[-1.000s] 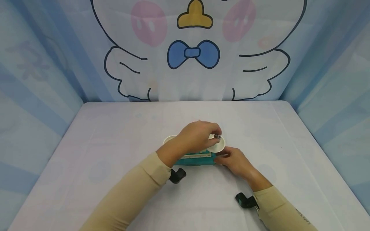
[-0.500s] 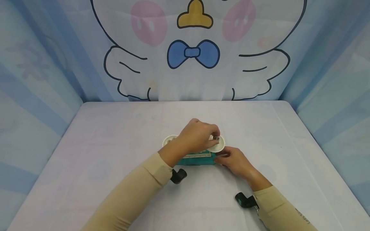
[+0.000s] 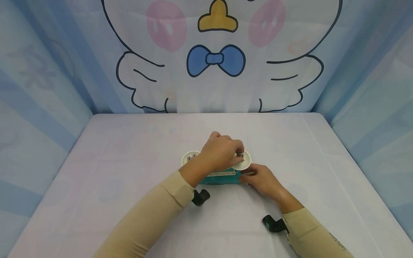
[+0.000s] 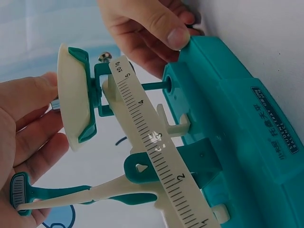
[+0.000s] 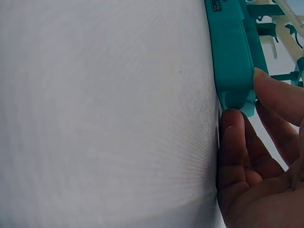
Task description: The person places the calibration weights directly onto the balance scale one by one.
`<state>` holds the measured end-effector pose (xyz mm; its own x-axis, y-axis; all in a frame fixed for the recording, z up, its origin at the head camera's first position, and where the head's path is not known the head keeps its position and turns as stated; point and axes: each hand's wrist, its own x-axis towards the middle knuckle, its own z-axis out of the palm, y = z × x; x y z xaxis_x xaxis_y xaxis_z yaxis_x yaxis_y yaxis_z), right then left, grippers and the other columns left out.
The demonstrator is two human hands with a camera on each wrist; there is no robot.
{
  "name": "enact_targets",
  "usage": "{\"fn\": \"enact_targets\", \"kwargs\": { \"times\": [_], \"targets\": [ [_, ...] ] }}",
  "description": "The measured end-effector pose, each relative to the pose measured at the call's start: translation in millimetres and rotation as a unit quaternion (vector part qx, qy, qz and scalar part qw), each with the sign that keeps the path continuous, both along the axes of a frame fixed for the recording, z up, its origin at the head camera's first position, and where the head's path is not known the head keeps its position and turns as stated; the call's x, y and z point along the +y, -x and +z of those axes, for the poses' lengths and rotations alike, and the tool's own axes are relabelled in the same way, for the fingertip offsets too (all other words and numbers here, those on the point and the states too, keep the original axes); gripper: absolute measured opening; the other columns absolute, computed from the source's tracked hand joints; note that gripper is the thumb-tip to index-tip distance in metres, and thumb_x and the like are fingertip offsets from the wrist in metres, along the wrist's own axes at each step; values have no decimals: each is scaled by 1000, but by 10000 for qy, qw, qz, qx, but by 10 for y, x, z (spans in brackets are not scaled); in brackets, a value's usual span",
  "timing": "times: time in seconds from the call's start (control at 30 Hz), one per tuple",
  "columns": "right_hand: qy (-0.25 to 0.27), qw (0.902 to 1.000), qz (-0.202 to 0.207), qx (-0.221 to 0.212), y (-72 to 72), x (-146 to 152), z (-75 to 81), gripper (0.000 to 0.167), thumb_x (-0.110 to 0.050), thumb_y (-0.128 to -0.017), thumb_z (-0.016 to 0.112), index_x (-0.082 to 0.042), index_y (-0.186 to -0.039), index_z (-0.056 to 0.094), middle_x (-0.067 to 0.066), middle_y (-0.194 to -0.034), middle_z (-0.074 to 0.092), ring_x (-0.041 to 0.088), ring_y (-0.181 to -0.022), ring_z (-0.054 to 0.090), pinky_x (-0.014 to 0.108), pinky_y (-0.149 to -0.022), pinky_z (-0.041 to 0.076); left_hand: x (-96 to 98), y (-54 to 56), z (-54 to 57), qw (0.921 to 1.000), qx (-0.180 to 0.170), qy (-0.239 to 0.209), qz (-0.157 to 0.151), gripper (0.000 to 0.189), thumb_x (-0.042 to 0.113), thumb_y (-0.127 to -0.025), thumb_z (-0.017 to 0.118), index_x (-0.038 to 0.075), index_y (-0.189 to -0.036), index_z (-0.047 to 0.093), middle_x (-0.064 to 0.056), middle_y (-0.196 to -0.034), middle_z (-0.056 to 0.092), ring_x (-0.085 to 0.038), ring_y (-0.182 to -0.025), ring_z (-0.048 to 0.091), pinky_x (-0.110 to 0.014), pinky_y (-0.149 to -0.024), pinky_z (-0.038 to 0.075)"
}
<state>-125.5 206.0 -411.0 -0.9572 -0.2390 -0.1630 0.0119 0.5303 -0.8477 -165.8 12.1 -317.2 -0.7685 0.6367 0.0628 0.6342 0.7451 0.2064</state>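
Note:
A teal and cream student balance [image 3: 221, 179] stands on the table, with a ruler-like scale [image 4: 151, 137] along its beam. My left hand [image 3: 222, 152] reaches across it and pinches a small metal weight [image 4: 55, 104] at the right-hand pan [image 3: 246, 163]. Fingers hide most of that weight. Round metal pieces [image 3: 189, 158] lie in the left-hand pan [image 3: 184, 156], which my wrist partly covers. My right hand [image 3: 260, 179] grips the right end of the balance's base [image 5: 232, 61], thumb on its upper edge and fingers curled beside the end.
A white cloth covers the table [image 3: 129, 200]. Printed curtains [image 3: 216, 93] hang behind it and at both sides. Small black wrist cameras [image 3: 200, 197] stick out from the sleeves, low over the cloth.
My left hand has shifted slightly left and lower over the right-hand pan, still pinching the weight. More of the left-hand pan shows. The right hand has stayed put.

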Motion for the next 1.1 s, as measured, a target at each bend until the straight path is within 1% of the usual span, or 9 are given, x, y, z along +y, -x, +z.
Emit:
{"fn": "enact_targets", "kwargs": {
  "times": [0.23, 0.53, 0.67, 0.73, 0.93, 1.0, 1.1],
  "targets": [
    [-2, 10000, -10, -59, -2, -3, 4, 42, -16, -91, 74, 6, -126, 64, 17, -120, 68, 32, -106, 65, 38, -80, 56, 10, 1, -8, 9997, 136, 171, 47, 25, 40, -95, 68, 25, -115, 73, 13, -100, 72, -9, -93, 61, -39, -94, 40],
    [-94, 9999, -42, -102, 17, 5, -21, 39, -16, -91, 73, 3, -124, 65, 14, -118, 68, 29, -105, 66, 34, -79, 55, 0, 5, -23, 9996, 214, 197, 16, 24, 39, -95, 69, 25, -113, 74, 13, -98, 72, -9, -93, 61, -39, -93, 41],
    [-93, 9999, -26, -91, 16, 4, -18, 40, -17, -91, 73, 4, -124, 65, 15, -118, 68, 29, -105, 66, 34, -79, 55, -6, 4, -18, 9995, 221, 209, 2, 26, 40, -94, 69, 24, -115, 73, 13, -98, 71, -10, -94, 59, -39, -93, 42],
    [-72, 9999, -42, -94, 12, -1, -11, 40, -16, -91, 73, 4, -124, 65, 15, -118, 68, 29, -104, 66, 34, -79, 55, -10, 4, -10, 9996, 193, 207, 18, 29, 40, -94, 69, 24, -118, 72, 12, -101, 71, -11, -96, 59, -39, -92, 43],
    [-69, 9999, -41, -86, 14, -6, -1, 40, -16, -91, 73, 4, -124, 65, 15, -118, 68, 29, -105, 66, 35, -80, 56, -32, -8, 24, 9999, -36, 125, 113, 36, 43, -93, 69, 22, -124, 69, 7, -113, 70, -13, -104, 60, -40, -95, 43],
    [-68, 9999, -14, -76, 14, -7, 0, 40, -16, -91, 73, 5, -124, 65, 15, -118, 68, 30, -106, 65, 36, -81, 56, -54, -8, 39, 9998, -139, 20, 126, 38, 43, -93, 70, 22, -125, 68, 7, -115, 70, -14, -106, 60, -40, -95, 43],
    [-84, 9999, -31, -45, 11, -10, 3, 40, -16, -90, 74, 4, -123, 66, 15, -118, 69, 31, -106, 65, 38, -82, 56, -103, -9, 58, 9991, -275, -288, 135, 39, 43, -93, 70, 21, -125, 68, 8, -115, 69, -14, -108, 59, -39, -95, 43]
  ]
}}
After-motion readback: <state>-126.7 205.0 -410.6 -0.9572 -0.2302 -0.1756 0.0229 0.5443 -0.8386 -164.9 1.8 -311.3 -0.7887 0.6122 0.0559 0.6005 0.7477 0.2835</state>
